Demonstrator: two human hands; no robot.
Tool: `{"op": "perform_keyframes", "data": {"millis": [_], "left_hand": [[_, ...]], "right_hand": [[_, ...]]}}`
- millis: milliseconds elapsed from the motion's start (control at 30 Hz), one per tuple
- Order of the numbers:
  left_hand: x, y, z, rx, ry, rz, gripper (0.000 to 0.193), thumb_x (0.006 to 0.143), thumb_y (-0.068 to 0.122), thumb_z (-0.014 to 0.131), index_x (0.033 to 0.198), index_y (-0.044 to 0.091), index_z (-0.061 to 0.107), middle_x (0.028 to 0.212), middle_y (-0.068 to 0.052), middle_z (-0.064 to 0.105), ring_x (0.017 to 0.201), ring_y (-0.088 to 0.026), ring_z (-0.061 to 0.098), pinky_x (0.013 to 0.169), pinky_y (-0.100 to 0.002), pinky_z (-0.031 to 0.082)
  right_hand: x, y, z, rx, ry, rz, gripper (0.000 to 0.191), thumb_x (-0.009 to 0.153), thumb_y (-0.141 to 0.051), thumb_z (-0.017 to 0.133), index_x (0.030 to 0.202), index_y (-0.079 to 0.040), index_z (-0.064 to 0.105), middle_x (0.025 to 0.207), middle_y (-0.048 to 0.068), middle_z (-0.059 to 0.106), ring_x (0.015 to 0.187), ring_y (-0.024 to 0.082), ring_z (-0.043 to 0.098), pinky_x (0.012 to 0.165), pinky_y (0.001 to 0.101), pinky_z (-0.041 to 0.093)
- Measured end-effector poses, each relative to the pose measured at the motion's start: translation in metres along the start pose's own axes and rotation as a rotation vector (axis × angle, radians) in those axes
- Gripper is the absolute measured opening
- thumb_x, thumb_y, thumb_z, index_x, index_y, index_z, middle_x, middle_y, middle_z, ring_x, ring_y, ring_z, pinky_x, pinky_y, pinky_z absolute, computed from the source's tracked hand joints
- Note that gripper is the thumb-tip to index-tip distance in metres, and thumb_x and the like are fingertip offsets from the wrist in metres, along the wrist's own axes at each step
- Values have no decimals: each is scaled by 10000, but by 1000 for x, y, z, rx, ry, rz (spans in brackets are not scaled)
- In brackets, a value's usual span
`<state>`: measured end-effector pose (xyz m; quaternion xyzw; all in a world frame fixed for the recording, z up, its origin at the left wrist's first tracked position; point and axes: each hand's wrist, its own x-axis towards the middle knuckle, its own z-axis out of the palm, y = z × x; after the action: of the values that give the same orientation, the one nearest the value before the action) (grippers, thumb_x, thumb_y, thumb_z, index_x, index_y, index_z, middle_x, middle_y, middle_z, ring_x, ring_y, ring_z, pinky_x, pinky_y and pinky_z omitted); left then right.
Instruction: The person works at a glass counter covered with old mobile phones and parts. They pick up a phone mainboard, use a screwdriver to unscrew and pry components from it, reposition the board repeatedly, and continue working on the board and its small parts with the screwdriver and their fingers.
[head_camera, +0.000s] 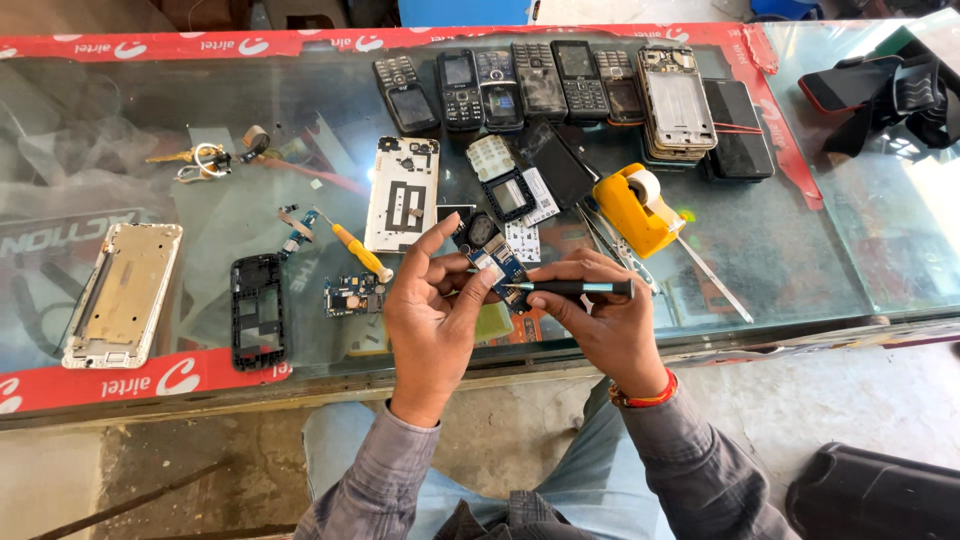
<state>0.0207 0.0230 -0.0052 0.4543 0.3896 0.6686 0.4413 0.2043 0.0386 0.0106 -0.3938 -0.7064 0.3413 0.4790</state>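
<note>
Across the whole frame runs the glass counter (820, 260) w/ a red printed strip along its edges. Biggest items on it: a row of keypad phones (520, 85) along the far side, next to a stack of bare phone frames (678, 105) & a black slab phone (738, 125). Left end: a gold-coloured metal chassis (120, 295), then a black plastic frame (258, 310). Mid-counter: a white back plate (402, 192), a yellow tape dispenser (640, 208), a yellow-handled screwdriver (358, 250), a small loose board (352, 296), keys (200, 160) far left.

Near edge, above the lap: left hand (430, 320) pinches a small circuit board (490, 258) betw. thumb & fingers, tilted toward the head cam. Right hand (605, 320) is closed round a dark, slim precision driver (575, 288), held level, tip pointing left & touching or just short of the board's lower part; can't tell which.

Step in hand, prob.: working a screw or part on that board. Next move likely calls for a steady left pinch, tip seated square, light twist; a slip could scratch the board.
</note>
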Motion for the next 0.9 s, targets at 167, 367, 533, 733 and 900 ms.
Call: {"op": "perform_keyframes", "data": {"millis": [167, 367, 533, 733, 900], "left_hand": [[0, 2, 0, 1, 2, -24, 552, 937, -31, 693, 1451, 24, 498, 1035, -118, 746, 880, -117, 728, 744, -285, 668], [-1, 1, 0, 26, 9, -21, 548, 942, -24, 699, 1453, 11, 503, 990, -113, 726, 852, -110, 712, 727, -285, 672], [-1, 1, 0, 26, 14, -6, 554, 945, -26, 704, 1460, 5, 503, 984, -112, 710, 851, -109, 703, 734, -278, 665], [-1, 2, 0, 46, 9, 4, 556, 945, -27, 703, 1462, 9, 503, 982, -109, 713, 844, -108, 705, 725, -274, 664], [0, 3, 0, 30, 14, -5, 558, 938, -25, 706, 1457, 13, 506, 990, -105, 717, 845, -105, 705, 730, -274, 663]], "right_hand": [[1, -4, 1, -62, 18, -40, 250, 797, -34, 857, 1036, -36, 781, 894, 23, 680, 787, 85, 635, 662, 234, 501], [0, -4, 2, -38, 35, -13, 248, 810, -27, 850, 1049, -41, 788, 909, 27, 688, 791, 91, 629, 667, 238, 496], [0, -4, 2, -89, 34, -43, 257, 795, -32, 865, 1041, -41, 793, 877, 24, 677, 769, 90, 621, 658, 236, 488], [-1, -5, 1, -89, 26, -43, 258, 798, -40, 866, 1045, -48, 792, 888, 26, 681, 768, 91, 616, 660, 240, 486], [1, -4, 2, -66, 32, -35, 258, 792, -48, 868, 1037, -39, 787, 901, 23, 679, 776, 84, 619, 663, 232, 502]]}}
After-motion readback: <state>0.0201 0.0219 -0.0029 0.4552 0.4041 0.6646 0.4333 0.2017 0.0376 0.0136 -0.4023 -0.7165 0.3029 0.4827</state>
